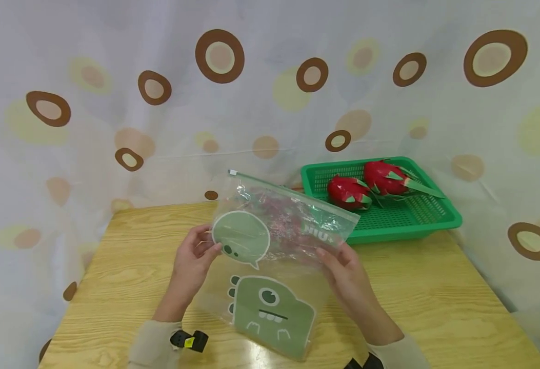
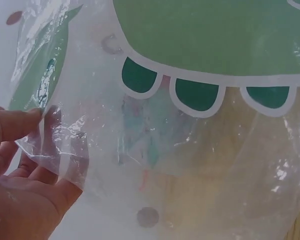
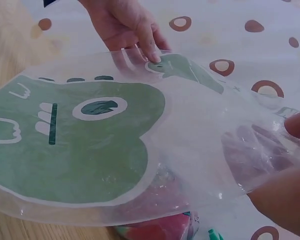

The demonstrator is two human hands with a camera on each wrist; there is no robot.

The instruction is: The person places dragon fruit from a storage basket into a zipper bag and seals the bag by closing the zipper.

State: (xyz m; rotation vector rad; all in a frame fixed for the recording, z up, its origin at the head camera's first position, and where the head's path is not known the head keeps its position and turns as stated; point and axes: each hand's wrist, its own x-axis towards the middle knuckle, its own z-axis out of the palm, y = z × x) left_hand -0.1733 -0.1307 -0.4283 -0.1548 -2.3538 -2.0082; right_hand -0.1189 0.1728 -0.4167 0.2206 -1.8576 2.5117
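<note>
Plastic bag point(image 1: 272, 266) (printed); hands point(image 1: 195, 259) point(image 1: 347, 271) either side

head | red shapes point(image 1: 290, 225) blurred behind bag point(image 1: 274, 271), perhaps fruit | sleeves point(image 1: 154, 342) cut off

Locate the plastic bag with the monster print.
In the head view, the plastic bag is just below centre, held between the left hand and the right hand, with the green basket behind it to the right.
</note>
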